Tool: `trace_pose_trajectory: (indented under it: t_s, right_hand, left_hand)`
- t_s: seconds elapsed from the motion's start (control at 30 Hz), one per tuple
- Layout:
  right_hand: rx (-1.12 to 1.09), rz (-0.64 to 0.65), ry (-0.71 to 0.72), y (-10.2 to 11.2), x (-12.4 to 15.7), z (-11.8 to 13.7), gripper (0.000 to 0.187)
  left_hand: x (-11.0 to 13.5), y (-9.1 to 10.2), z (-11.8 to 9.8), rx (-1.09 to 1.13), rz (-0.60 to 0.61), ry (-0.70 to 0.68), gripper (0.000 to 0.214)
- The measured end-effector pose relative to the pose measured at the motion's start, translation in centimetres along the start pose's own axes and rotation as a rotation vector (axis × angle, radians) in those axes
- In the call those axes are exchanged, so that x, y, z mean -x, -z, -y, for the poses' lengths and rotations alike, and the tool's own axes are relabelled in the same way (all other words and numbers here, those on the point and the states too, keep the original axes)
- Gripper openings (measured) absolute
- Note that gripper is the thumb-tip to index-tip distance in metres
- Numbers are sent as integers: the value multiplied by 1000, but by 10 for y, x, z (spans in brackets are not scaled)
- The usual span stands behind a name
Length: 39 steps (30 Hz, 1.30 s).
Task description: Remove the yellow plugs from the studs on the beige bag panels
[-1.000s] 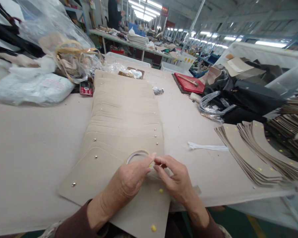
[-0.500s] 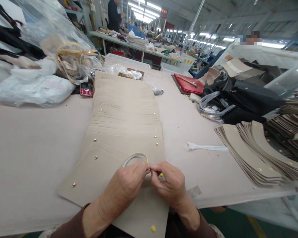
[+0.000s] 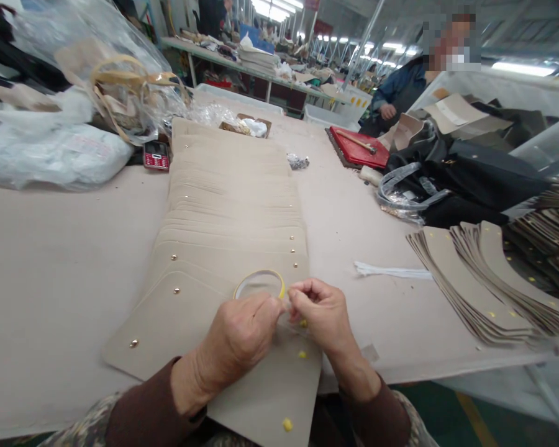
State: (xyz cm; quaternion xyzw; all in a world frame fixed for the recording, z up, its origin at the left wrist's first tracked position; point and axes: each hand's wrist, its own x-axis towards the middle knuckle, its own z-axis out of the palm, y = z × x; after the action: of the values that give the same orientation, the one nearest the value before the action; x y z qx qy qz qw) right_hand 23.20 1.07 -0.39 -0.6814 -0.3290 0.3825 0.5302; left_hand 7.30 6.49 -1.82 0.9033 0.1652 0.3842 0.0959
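My left hand [image 3: 242, 332] is closed around a thin yellow-edged tape roll [image 3: 259, 280] that stands on edge over the nearest beige panel [image 3: 177, 323]. My right hand [image 3: 319, 313] pinches at the roll's right side, fingertips meeting those of the left hand; what it pinches is too small to make out. The panel is the front one of a long fanned row of beige panels [image 3: 233, 186] with small metal studs. Yellow dots [image 3: 287, 424] sit on the panel's near right edge.
A fanned stack of curved beige pieces [image 3: 484, 279] lies at right, a white strip [image 3: 391, 270] beside it. Black bags [image 3: 475, 180], a red tray [image 3: 356, 149], plastic bags [image 3: 51, 149] and a phone [image 3: 156, 155] ring the table. A person in blue [image 3: 400, 87] stands at the far right.
Both hands and the tape roll have shifted slightly away from me. My right hand has closed into a tighter pinch against the roll. The view has tilted, showing the person at the far right.
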Motion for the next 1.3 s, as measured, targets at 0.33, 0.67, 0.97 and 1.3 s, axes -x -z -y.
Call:
trace_pose_trajectory:
  t_s: [0.33,0.67,0.97,1.3]
  right_hand:
    - [98,74,-93,35,-19,-23,37]
    - [409,234,-33,39,-4,-23,21]
    - [793,184,266,24,0,-13,18]
    - [681,139,220,39,9,-24,14]
  left_hand:
    - [-5,-6,15,-212,448,115,10]
    - [3,-4,12,-152,554,143,11]
    - [6,-4,12,-151,562,142,9]
    - [3,-7,13,-216,552,123,9]
